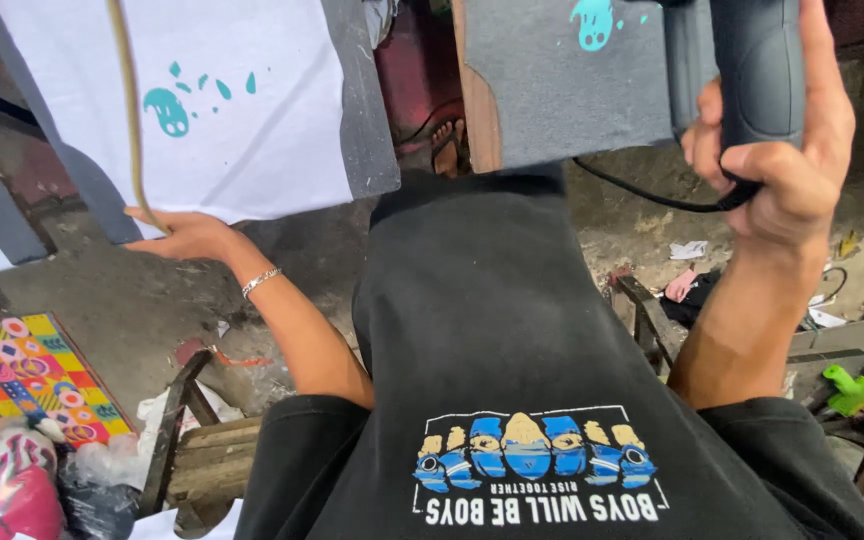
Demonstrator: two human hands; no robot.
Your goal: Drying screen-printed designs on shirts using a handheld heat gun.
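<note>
Left hand point(184, 232): laid flat and open under the lower edge of the white shirt panel point(242, 110) at upper left; nothing is gripped.
Right hand point(782, 170): clenched around the dark grey heat gun point(757, 70) at upper right, its black cord point(632, 190) trailing left.
Teal print point(167, 110): seen on the white panel; a second is seen on the grey panel point(552, 80).
Advice: the panel is best kept taut and the gun kept moving, so that the ink is probably dried evenly.
</note>
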